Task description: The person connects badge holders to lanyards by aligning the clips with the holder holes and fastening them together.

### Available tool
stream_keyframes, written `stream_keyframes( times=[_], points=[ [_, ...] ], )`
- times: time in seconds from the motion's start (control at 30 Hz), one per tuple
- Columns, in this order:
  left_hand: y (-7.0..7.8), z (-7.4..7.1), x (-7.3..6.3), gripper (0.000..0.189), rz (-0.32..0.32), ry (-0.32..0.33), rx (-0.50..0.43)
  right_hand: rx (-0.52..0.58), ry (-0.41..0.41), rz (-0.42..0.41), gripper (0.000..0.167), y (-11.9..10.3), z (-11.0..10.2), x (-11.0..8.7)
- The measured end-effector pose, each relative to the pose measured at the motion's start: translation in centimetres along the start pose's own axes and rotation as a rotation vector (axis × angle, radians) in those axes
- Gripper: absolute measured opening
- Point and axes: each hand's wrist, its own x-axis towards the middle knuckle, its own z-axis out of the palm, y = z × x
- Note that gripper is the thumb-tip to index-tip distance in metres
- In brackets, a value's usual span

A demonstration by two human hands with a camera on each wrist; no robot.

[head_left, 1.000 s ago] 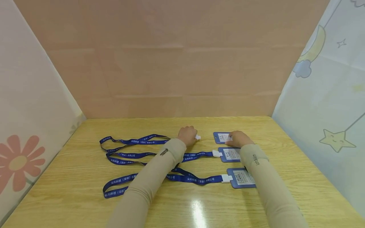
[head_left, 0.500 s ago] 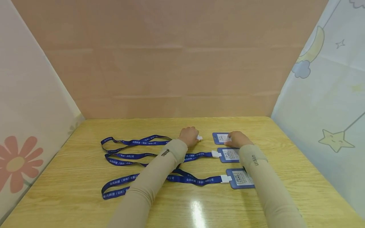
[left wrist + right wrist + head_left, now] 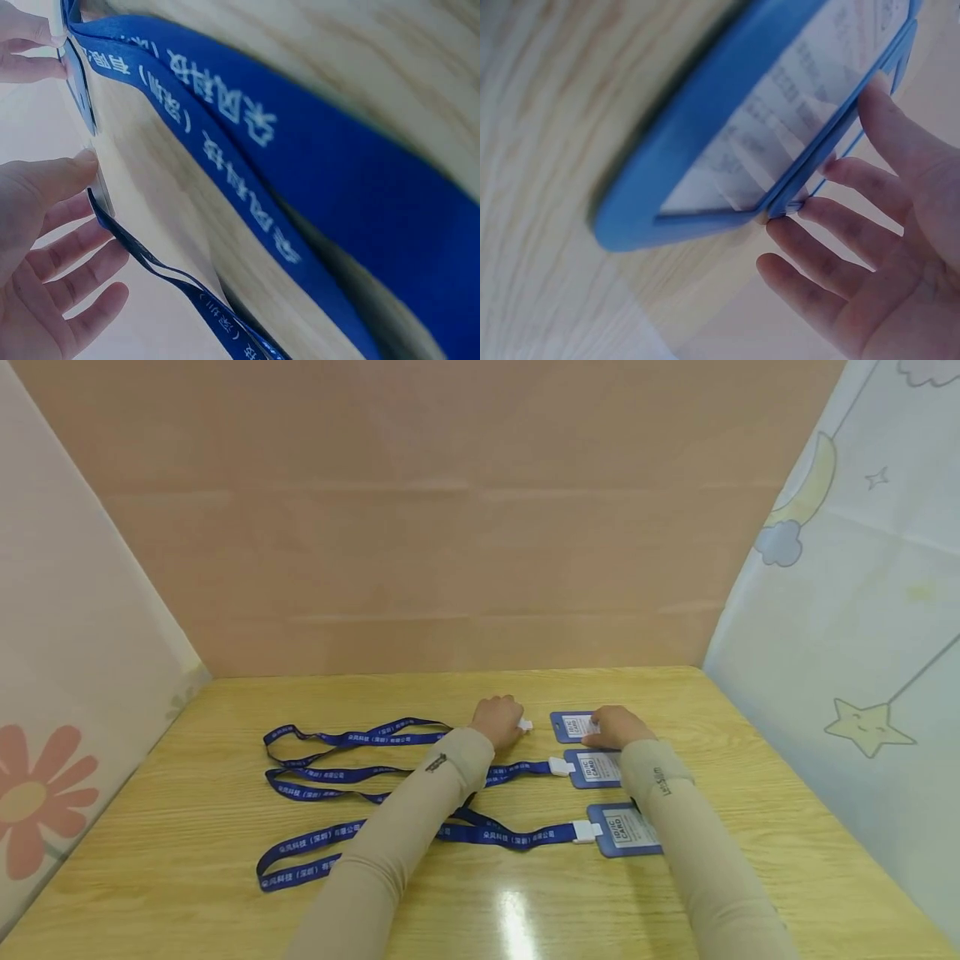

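Observation:
In the head view my left hand [image 3: 497, 721] pinches the white clip [image 3: 526, 725] at the end of the farthest blue lanyard [image 3: 378, 739]. Thumb and forefinger meet on that clip in the left wrist view, the other fingers spread loosely. My right hand [image 3: 618, 727] pinches the farthest blue badge holder [image 3: 557, 727] by its right part, thumb on the near edge. A short gap lies between clip and holder. Nearer me, a middle badge holder [image 3: 596, 769] and a near badge holder [image 3: 630, 828] are joined by white clips to their own lanyards.
The middle lanyard [image 3: 517, 772] and the near lanyard [image 3: 525, 839] run leftward in loops, partly under my left sleeve [image 3: 405, 827]. Everything lies on a wooden table [image 3: 187, 827]. A plain backdrop [image 3: 465, 527] stands behind it, with printed panels at both sides.
My left hand has shifted slightly right with the clip and lanyard, narrowing the gap to the farthest badge holder. Both grips stay the same; the head view has turned a little.

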Motion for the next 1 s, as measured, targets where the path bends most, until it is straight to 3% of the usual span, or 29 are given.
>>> stream_keyframes(
  times=[0.27, 0.77, 1.0],
  points=[
    [0.7, 0.0, 0.3, 0.03, 0.012, -0.015, 0.011, 0.014, 0.003, 0.01, 0.05, -0.5, 0.0, -0.4],
    [1.2, 0.3, 0.4, 0.03, 0.019, 0.015, 0.016, 0.032, 0.001, 0.019, 0.05, -0.6, 0.0, -0.3],
    [1.7, 0.8, 0.4, 0.028, 0.035, 0.029, 0.024, -0.012, 0.017, -0.02, 0.048, -0.1, 0.4, 0.3]
  ],
)
